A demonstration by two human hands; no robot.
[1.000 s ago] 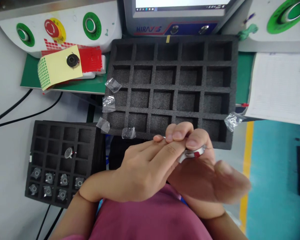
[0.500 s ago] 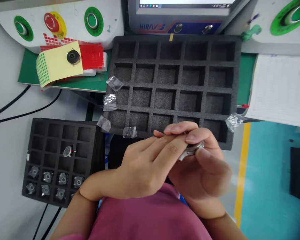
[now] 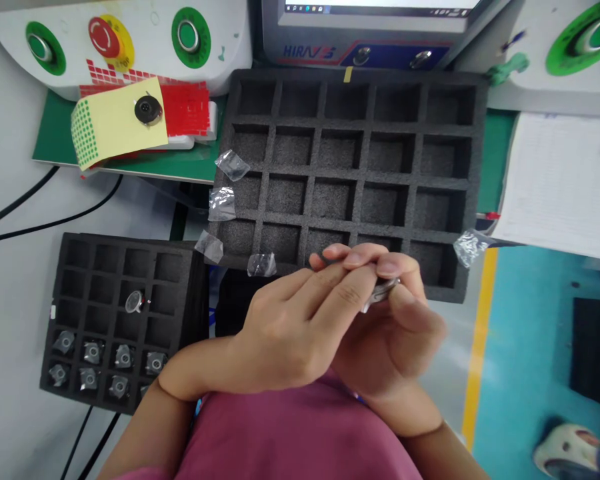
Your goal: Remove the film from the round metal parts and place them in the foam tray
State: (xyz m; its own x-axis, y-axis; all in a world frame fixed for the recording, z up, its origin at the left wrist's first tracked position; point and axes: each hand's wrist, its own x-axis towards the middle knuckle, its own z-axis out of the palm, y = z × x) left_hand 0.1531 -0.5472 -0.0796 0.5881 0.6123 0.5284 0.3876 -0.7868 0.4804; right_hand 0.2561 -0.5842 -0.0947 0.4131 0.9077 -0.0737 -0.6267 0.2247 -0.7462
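While the right hand (image 3: 387, 340) pinches one metal piece (image 3: 380, 291), the left hand (image 3: 297, 327) lies against it, fingers straight and together — whether it grips too, I cannot tell. The piece, just by the large tray (image 3: 474, 153)'s near edge, looks light, stiff and slick; its rim seems the safest hold. Toward the small tray (image 3: 122, 263)'s near edge sit eight wrapped parts (image 3: 93, 352), one partly behind the forearm (image 3: 175, 393), and beyond them one disc (image 3: 135, 302). Five plastic scraps (image 3: 222, 203) lie on the large tray — three along its left edge, one on the near, one on the right. Well left of its far left corner, one black part (image 3: 148, 110) rests on one yellow sheet (image 3: 117, 127).
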